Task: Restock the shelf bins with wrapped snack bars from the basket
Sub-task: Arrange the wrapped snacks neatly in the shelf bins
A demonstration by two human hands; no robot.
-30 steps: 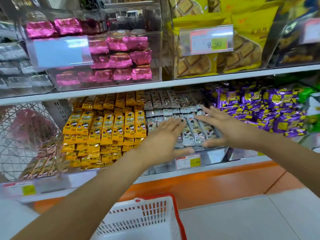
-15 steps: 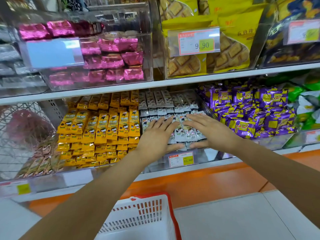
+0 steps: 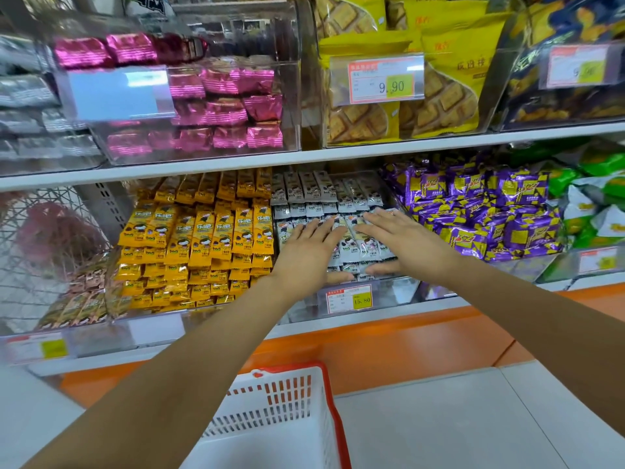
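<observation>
Up top, pink foil packets (image 3: 226, 111) stacked left of yellow waffle-biscuit bags (image 3: 446, 106), with a 9.90 price tag (image 3: 377, 79) in front; a 15.80 price tag (image 3: 348, 297) lower down; lower right, purple packets (image 3: 473, 211) heaped beside green bags (image 3: 605, 162); along the bottom, an orange plinth (image 3: 406, 346) meeting pale floor tiles (image 3: 456, 418)

One basket (image 3: 270, 404) is in view. Two hands show, the left hand (image 3: 307, 255) and the right hand (image 3: 409, 245). There are two shelves, an upper shelf (image 3: 338, 154) and a lower shelf (image 3: 389, 313). Five price tags carry a yellow patch: the 9.90 tag (image 3: 385, 81), the 15.80 tag (image 3: 348, 298) and three blurred tags (image 3: 580, 67). The yellow bars (image 3: 203, 238), white bars (image 3: 304, 187), pink packs (image 3: 223, 110) and purple packs (image 3: 473, 211) are stacked too thickly to count.
</observation>
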